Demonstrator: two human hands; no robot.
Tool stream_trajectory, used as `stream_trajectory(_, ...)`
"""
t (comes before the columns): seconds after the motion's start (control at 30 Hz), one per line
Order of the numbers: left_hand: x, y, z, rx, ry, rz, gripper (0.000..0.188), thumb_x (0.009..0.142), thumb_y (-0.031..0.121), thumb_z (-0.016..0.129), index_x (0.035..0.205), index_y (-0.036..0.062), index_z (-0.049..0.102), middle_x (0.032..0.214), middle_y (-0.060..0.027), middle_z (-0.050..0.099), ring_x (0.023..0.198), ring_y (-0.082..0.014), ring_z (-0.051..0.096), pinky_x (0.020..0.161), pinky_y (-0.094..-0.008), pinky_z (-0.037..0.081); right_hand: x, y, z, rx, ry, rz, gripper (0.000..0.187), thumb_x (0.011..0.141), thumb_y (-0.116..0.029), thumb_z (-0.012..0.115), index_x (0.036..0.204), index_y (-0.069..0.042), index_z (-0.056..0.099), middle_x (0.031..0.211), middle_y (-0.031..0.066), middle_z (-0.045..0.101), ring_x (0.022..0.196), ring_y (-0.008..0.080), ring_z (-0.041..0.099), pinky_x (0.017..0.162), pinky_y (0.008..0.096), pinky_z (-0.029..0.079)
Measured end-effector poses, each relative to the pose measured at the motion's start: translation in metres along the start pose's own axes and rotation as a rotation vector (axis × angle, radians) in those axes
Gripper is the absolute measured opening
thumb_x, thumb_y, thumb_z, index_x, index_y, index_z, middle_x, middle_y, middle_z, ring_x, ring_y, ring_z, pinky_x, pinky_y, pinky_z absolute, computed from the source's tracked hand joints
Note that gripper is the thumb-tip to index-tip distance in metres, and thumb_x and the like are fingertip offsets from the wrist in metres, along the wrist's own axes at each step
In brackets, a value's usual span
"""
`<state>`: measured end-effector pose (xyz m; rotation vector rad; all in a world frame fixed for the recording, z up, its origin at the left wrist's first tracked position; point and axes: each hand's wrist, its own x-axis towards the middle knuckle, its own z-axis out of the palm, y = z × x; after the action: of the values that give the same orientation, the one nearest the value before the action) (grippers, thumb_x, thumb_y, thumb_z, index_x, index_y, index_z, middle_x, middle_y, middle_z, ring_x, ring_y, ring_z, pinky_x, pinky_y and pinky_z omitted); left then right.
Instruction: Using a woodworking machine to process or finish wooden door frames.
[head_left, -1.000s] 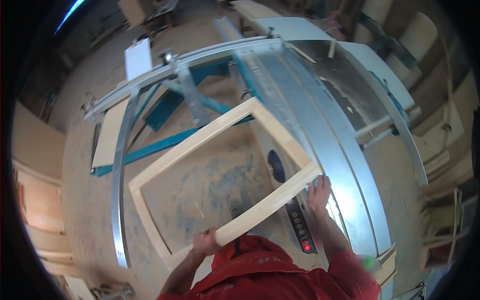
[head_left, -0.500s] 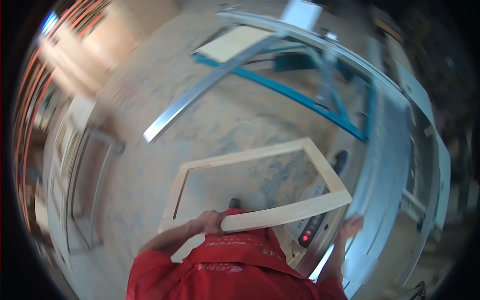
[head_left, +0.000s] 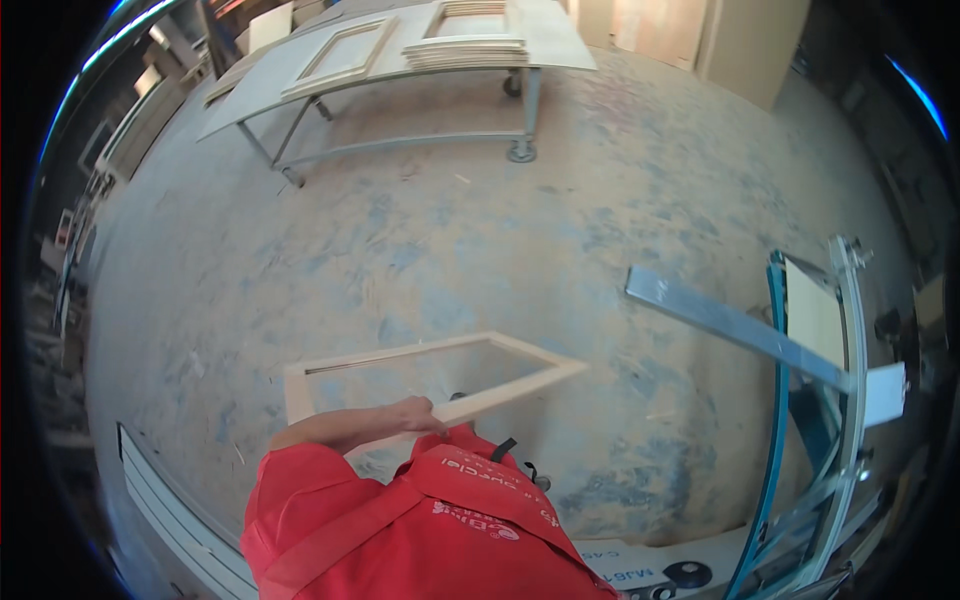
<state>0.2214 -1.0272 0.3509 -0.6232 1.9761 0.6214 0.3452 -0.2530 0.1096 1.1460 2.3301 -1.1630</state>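
Observation:
My left hand (head_left: 419, 413) is closed round the near rail of a pale wooden frame (head_left: 440, 348), close to my body. The frame is a bare rectangle, and the floor shows through its opening. It hangs in front of my red apron (head_left: 420, 520), its far right corner pointing away to the right. My left forearm covers part of the near left side. My right hand is out of the picture.
A wheeled metal table (head_left: 400, 72) at the far side carries a single wooden frame (head_left: 345, 55) and a stack of frames (head_left: 465, 52). On the right stands a teal and silver machine (head_left: 780, 420), its long metal bar (head_left: 730, 325) jutting left. Panels (head_left: 755, 50) lean at the back right.
My view has swung left, away from the machine, bringing the wheeled table into sight. The wooden frame has turned along with me in my left hand. My right hand has left the picture.

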Motion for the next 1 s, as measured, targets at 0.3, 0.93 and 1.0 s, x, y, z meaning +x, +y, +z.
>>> stream_trajectory(0.3, -0.001, -0.132, -0.097, -0.870, 0.477, -0.009, 0.058, 0.085, 0.050, 0.080, 0.111, -0.0022, 0.075, 0.088, -0.0164, 0.073, 0.081, -0.0283, 0.071, 0.074, -0.0425, 0.056, -0.121, -0.507, 0.370, -0.071, -0.640, -0.801, 0.052, 0.103, -0.032, 0.070, 0.140, 0.003, 0.063, 0.119, 0.0198, 0.076, 0.102, 0.0257, 0.073, 0.089, 0.0392, 0.059)
stream_trajectory(0.93, 0.025, -0.199, -0.279, -2.064, 0.861, -0.326, 0.040, 0.098, 0.049, 0.065, 0.095, 0.0101, 0.058, 0.064, -0.0036, 0.055, 0.048, -0.0183, 0.051, 0.046, -0.0376, 0.044, -0.184, -0.929, 0.728, -0.703, -1.060, -1.202, 0.051, 0.093, -0.047, 0.071, 0.118, -0.003, 0.075, 0.107, 0.0205, 0.077, 0.102, 0.0404, 0.073, 0.090, 0.0469, 0.058)
stream_trajectory(1.0, 0.018, -0.217, -0.313, -1.870, 1.011, -0.332, 0.040, 0.096, 0.046, 0.067, 0.096, 0.0066, 0.060, 0.067, -0.0046, 0.058, 0.052, -0.0218, 0.056, 0.050, -0.0404, 0.047, -0.203, -0.981, 0.774, -0.728, -1.083, -1.242, 0.050, 0.093, -0.047, 0.071, 0.116, -0.002, 0.074, 0.106, 0.0208, 0.076, 0.101, 0.0402, 0.073, 0.089, 0.0465, 0.058)
